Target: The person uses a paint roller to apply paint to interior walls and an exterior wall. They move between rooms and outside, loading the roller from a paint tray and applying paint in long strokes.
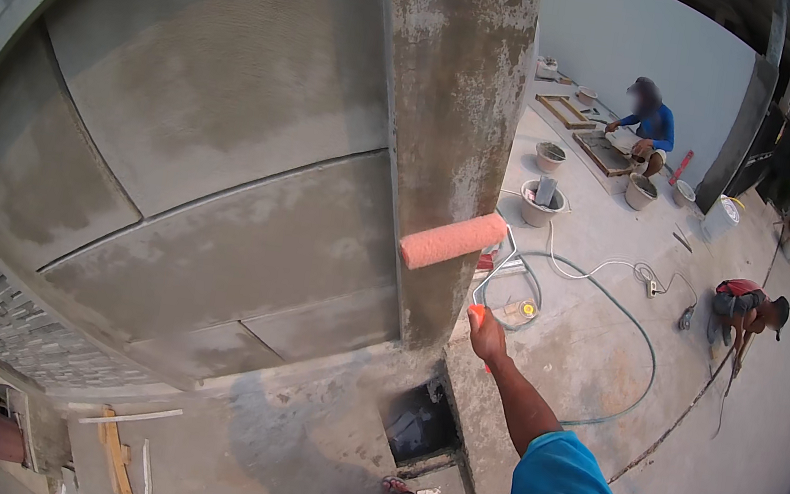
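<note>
Right grip [487, 337] closed around the orange handle of a paint roller [453, 242]; its fuzzy pink cylinder sits above and left of the grip, before a rough, blotchy concrete pillar [458, 124]; whether they touch cannot be told. Below, a straight-edged dark pit [419, 424] cuts the floor [289, 424]. Left, damp-patched grey wall panels [264, 97] meet at straight grooves. Right, open floor with a curving hose [653, 366]; farther, one co-worker [740, 304] bends, another [658, 133] squats near round buckets [542, 209]
</note>
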A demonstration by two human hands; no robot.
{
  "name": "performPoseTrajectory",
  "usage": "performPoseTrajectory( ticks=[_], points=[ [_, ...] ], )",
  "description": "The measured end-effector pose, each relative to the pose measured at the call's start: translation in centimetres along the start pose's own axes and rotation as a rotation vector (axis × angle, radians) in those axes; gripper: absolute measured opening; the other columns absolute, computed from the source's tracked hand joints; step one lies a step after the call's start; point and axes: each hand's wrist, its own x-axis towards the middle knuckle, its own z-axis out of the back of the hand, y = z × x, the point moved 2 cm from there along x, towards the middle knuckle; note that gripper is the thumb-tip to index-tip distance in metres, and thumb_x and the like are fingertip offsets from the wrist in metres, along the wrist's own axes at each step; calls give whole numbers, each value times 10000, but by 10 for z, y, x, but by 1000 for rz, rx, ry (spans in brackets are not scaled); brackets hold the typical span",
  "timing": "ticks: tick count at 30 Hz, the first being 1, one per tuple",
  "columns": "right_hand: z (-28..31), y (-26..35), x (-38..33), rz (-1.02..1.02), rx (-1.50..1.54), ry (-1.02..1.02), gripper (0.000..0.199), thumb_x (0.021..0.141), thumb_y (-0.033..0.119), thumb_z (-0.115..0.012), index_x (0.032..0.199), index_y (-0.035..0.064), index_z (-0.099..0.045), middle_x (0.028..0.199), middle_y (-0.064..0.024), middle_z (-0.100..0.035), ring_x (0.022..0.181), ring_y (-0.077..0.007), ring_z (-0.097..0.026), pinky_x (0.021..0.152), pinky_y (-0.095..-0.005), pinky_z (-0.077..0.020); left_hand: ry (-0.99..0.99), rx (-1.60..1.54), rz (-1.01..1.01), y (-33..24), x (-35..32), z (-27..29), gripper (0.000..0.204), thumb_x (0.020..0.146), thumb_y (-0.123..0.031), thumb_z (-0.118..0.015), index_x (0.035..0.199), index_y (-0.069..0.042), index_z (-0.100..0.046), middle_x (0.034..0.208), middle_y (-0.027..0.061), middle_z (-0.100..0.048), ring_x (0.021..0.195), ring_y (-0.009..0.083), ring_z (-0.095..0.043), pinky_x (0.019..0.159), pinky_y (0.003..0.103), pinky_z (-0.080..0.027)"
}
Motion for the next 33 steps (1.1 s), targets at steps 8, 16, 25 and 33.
performPoseTrajectory(
  ticks=[8, 16, 25, 33],
  points=[
    [-75, -194, -272, -307, 19, 313, 484, 979, 467, -630, 1020, -13, -682, 840, -171, -724, 787, -302, -722, 739, -432, -556, -44, 166, 82, -10, 29, 34, 299, 1017, -235, -629, 1211, -9, -662, 1028, 136, -723, 845, 230, -720, 733, 361, -608],
    [132, 207, -48, 355, 497, -161, 292, 1051, 217, -586, 1245, -2, -596, 1000, -172, -723, 891, -330, -712, 801, -408, -529, -188, -297, -57, -103, 50, 32, 427, 1026, -411, -579, 1184, -30, -690, 1032, 123, -737, 892, 227, -745, 827, 376, -593],
    [283, 440, 81, 583, 352, -466, 528, 1084, 471, -489, 1395, 51, -565, 1223, -207, -678, 1105, -308, -666, 920, -426, -491, -268, -15, 22, -89, -12, 40, 338, 934, -379, -653, 1021, -56, -699, 1075, 151, -738, 1049, 325, -705, 861, 462, -572],
    [-64, 12, -64, 14, -183, 415, 592, 1084, 452, -449, 1413, -29, -548, 1395, -273, -601, 1334, -413, -539, 1132, -460, -401, -48, 611, 28, 23, -63, 19, 248, 970, -256, -614, 1114, -65, -680, 1060, 77, -756, 880, 254, -762, 687, 416, -609]
  ],
)
